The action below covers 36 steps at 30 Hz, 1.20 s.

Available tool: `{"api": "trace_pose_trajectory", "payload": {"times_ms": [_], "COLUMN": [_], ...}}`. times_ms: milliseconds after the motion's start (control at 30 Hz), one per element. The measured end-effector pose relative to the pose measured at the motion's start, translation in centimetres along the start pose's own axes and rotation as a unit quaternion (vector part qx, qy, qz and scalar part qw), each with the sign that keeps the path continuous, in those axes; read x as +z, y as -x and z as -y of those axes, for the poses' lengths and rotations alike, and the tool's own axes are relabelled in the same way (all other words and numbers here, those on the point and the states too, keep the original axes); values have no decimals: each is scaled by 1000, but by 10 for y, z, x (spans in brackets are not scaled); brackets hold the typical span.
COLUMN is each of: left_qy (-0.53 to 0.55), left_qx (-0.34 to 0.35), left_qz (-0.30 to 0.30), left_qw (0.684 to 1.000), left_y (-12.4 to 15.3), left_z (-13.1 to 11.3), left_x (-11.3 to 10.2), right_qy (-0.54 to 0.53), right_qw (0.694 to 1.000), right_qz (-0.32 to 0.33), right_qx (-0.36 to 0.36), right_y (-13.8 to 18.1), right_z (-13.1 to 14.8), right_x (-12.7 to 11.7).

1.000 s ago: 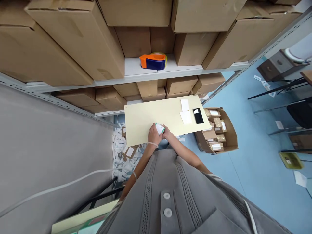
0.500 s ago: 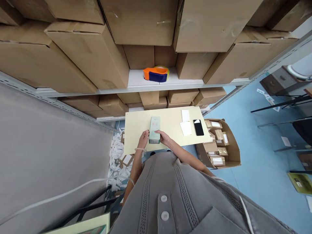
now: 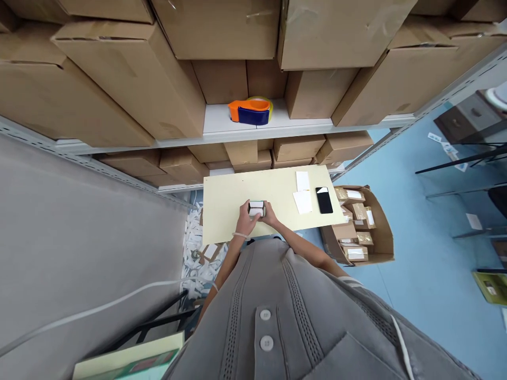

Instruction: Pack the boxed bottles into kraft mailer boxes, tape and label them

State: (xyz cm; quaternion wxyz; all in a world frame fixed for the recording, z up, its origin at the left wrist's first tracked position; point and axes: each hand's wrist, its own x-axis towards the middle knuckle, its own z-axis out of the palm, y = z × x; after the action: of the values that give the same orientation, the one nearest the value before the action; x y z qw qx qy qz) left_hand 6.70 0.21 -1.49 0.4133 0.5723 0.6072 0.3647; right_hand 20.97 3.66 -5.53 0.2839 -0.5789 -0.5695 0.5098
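Both hands grip a small carton [image 3: 256, 211] above the front part of the cream tabletop [image 3: 222, 195]. The carton is turned end-on toward me, and that end shows white with a dark line across it; it may be open, but the detail is too small to be sure. My left hand [image 3: 246, 220] wraps its left side, with the thumb across the near edge. On the opposite side, the fingers of my right hand [image 3: 270, 215] press against the carton. White paper sheets [image 3: 303, 201] and a black phone [image 3: 324, 200] lie to the right.
Shelves ahead hold several cardboard boxes [image 3: 229, 84] and an orange-and-blue tape dispenser [image 3: 250, 112]. Right of the table, a large open carton [image 3: 382, 237] contains several small parcels. White paper scraps [image 3: 194, 264] cover the floor at left beside the grey wall [image 3: 91, 221].
The carton has been tilted from showing its long pale-green face to showing its white end. My left hand has moved onto its side, and my right hand has shifted slightly farther away from me.
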Motion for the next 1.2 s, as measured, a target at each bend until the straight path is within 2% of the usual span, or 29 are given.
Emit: {"api": "trace_pose_trajectory", "payload": {"times_ms": [233,400,600,833,967,1200], "left_qy": [-34,-61,-111,-111,-104,-105], "left_qx": [11,5,-1,0,16,32], "left_qz": [-14,-25,-12,-43,-26,25], "left_qw": [999,998,994,993,994,994], "left_y": [-6,-6,-9,-13,-10,-2], "left_z": [1,4,-4,1,6,5], "left_x": [-2,-1,1,-1,-2,-2], "right_qy": [0,-3,140,206,223,299], "right_qw": [999,1000,987,973,968,952], "right_qz": [28,2,-16,-28,-31,-10], "right_qx": [-31,-29,-72,-104,-109,-69], "right_y": [0,18,35,36,36,41], "right_z": [11,27,40,45,48,44], "right_x": [-21,-33,-46,-43,-42,-40]}}
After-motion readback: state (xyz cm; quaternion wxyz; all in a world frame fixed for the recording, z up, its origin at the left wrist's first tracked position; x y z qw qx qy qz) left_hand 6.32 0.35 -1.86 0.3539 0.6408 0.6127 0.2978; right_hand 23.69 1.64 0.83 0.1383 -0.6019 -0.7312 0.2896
